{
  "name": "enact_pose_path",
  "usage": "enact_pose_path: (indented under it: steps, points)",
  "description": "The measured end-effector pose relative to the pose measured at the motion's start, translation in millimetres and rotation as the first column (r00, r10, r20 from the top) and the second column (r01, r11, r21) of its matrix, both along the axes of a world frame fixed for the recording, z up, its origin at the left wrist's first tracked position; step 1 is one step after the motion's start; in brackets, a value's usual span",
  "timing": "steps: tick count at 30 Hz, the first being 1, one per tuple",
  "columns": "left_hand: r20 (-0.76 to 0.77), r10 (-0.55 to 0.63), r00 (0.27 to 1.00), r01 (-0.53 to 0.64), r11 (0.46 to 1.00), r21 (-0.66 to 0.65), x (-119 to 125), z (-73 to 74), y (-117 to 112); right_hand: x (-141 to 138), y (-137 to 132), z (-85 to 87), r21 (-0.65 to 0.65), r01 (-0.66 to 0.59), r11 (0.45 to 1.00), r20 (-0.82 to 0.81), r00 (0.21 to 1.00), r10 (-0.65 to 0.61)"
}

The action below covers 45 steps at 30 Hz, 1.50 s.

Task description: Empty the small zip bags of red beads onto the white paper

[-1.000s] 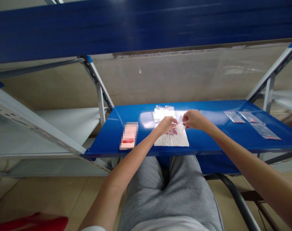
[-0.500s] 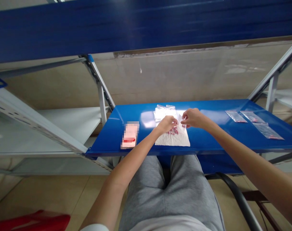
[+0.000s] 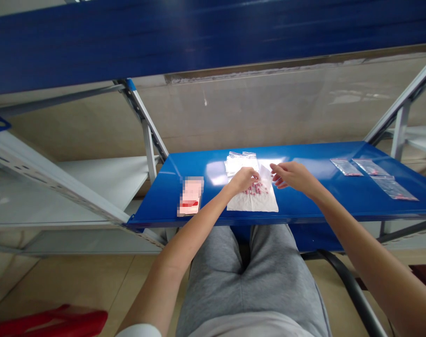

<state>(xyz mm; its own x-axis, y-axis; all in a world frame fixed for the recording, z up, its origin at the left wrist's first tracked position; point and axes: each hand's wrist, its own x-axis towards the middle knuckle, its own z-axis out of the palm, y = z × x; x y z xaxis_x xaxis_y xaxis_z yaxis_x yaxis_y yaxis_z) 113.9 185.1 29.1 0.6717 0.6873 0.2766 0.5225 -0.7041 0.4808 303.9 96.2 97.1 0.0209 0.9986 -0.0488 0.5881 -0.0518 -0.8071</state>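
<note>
On the blue shelf tabletop lies a white cloth (image 3: 251, 203) with several small red bead-like pieces (image 3: 256, 188) scattered on it. My left hand (image 3: 243, 180) is over the cloth's left side, its fingertips pinched at the edge of a pale, translucent small plastic bag (image 3: 265, 173). To the right of that bag, my right hand (image 3: 292, 177) is held just off the cloth with its fingers apart and nothing visible in them. Behind my left hand, a stack of clear zip bags (image 3: 239, 161) lies flat, brightly lit.
A phone (image 3: 191, 196), its screen blurred, lies to the left. Several zip bags with red pieces inside (image 3: 393, 187) rest at the right. A blue upper shelf (image 3: 213, 37) spans overhead, and grey metal posts (image 3: 148, 135) stand at the sides.
My right hand has drawn back a little to the right from the cloth, and its fingers have spread from a pinch. My left hand stays in place.
</note>
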Motion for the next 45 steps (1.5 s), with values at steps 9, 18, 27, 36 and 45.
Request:
enact_pose_path:
  steps: [9,18,27,36,45]
  points:
    - [-0.042,-0.010,0.999,0.011,1.000,0.020,1,5.8,-2,0,-27,-41.4,0.221,0.149,0.964,-0.091,0.987,-0.132]
    - [-0.026,-0.019,0.999,0.020,0.999,0.036,0,2.7,-5,-13,-28,-24.3,0.458,0.013,0.889,0.312,0.934,-0.174]
    - [-0.043,-0.013,0.999,0.014,0.999,0.034,-2,6.5,-8,-10,-30,-29.9,0.402,0.070,0.913,0.198,0.967,-0.162]
    - [-0.046,0.001,0.999,0.000,1.000,0.023,-1,5.4,-8,-4,-34,-64.8,0.372,0.019,0.928,0.232,0.966,-0.113]
    - [-0.024,-0.006,1.000,0.006,1.000,0.020,-1,6.2,-10,-14,-32,-65.9,0.409,0.036,0.912,0.220,0.966,-0.137]
